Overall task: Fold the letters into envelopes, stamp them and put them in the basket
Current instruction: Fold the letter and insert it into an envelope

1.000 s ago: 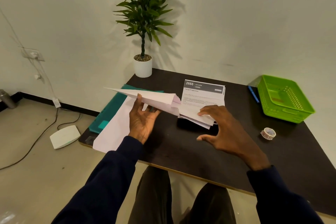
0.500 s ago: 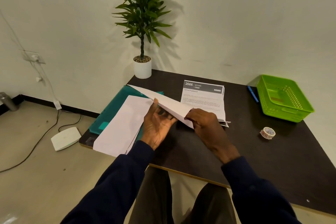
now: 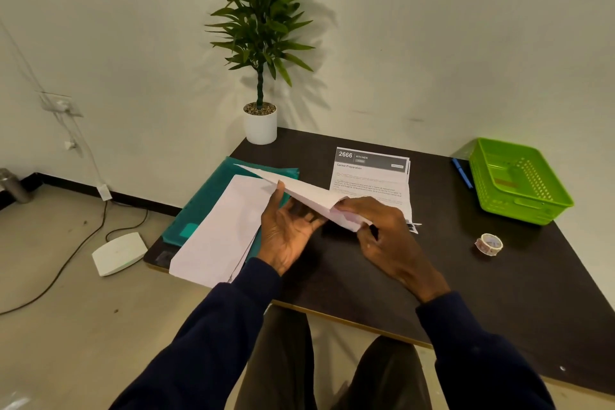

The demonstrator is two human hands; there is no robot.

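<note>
I hold a flat white paper envelope [image 3: 309,195] above the middle of the counter [image 3: 466,293], a dark, matte slab with a pale edge strip. The envelope is seen almost edge-on, a long thin wedge tapering to a point toward the far left. My left hand [image 3: 286,231] lies palm up under it, thumb pressed on top and fingers curled beneath, pinching it. My right hand [image 3: 382,236] closes its curled fingers over the envelope's right end.

Just behind my right hand lies a stack of printed letters [image 3: 372,181], each rectangular with a dark header band, flat on the counter. At the left edge a smooth teal folder [image 3: 213,206] carries a pile of plain white sheets [image 3: 219,236] that overhangs the near left corner.

The basket [image 3: 525,210], glossy green plastic with perforated walls, stands at the far right corner, with a slim blue pen [image 3: 462,173] just beside it. A small patterned tape roll [image 3: 488,245] rests near the right edge. A white cylindrical pot [image 3: 260,126] with a leafy plant stands at the far left corner.
</note>
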